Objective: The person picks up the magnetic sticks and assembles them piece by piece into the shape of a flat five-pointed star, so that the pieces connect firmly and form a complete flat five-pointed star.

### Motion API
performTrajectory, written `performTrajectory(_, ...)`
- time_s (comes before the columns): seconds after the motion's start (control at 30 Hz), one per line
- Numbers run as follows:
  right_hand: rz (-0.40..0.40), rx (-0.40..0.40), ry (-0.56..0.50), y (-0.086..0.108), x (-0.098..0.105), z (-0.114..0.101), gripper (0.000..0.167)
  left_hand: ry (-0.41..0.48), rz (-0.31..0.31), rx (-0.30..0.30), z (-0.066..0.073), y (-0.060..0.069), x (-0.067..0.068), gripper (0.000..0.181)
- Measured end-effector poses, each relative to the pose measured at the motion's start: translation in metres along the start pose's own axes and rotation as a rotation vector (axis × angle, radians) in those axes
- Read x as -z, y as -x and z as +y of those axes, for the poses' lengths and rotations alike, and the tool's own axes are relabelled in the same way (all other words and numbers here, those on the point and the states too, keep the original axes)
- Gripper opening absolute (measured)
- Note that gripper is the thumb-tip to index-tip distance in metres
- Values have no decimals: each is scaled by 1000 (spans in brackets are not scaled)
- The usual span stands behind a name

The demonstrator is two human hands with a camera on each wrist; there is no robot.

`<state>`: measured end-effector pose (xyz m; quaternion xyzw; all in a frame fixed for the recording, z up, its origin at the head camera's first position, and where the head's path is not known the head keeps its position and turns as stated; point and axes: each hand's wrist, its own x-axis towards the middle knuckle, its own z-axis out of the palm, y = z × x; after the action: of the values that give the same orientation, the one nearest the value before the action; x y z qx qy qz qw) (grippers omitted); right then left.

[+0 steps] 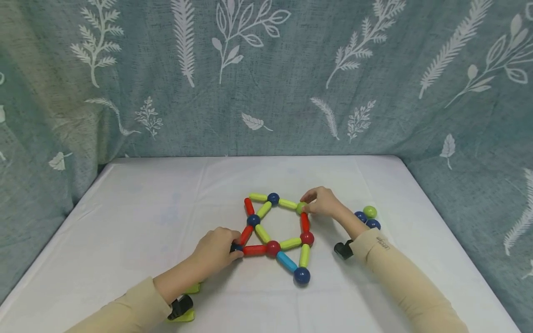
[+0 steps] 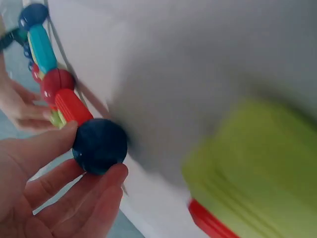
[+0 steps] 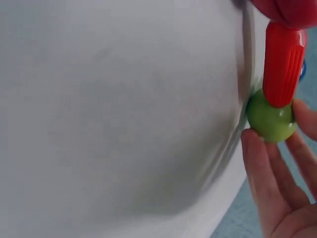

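Observation:
A flat figure of magnetic rods and balls lies on the table. My left hand [image 1: 214, 249] pinches the dark blue ball [image 2: 100, 146] at its left corner, where two red rods meet, including the lower red rod [image 1: 255, 250]. At the far right corner, my right hand [image 1: 324, 202] grips a green ball [image 3: 271, 116] between thumb and fingers. A red rod [image 3: 284, 64] runs from that ball to a red ball [image 1: 307, 238]. Another red ball [image 1: 273, 248] joins a blue rod [image 1: 287, 262], which ends at a near dark blue ball [image 1: 301, 275].
Loose balls, including a green one [image 1: 369, 212] and dark blue ones [image 1: 373, 224], sit beside the right forearm. Yellow-green pieces [image 1: 186, 316] lie partly hidden under the left wrist. A patterned curtain [image 1: 266, 92] hangs behind the white-covered table [image 1: 145, 199].

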<state>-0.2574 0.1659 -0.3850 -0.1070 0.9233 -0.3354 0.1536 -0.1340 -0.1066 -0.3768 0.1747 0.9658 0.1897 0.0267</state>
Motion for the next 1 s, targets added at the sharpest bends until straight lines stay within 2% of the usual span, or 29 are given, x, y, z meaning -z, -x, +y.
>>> performTrajectory(0.17,27,17,94,15,-3,1,24,-44,33,-6,-12,-10,5,14)
performTrajectory(0.37,42,40,126,30,-6,4,23,-93,51,-45,-26,-27,6,12)
performTrajectory(0.5,42,55,158,38,-8,5,23,-105,48,-45,-33,-40,7,10)
performTrajectory(0.77,31,81,162,54,-14,5,22,-93,31,-9,-42,-59,10,14)
performTrajectory(1.0,53,112,142,65,-18,5,20,-43,-31,13,-46,-66,12,18)
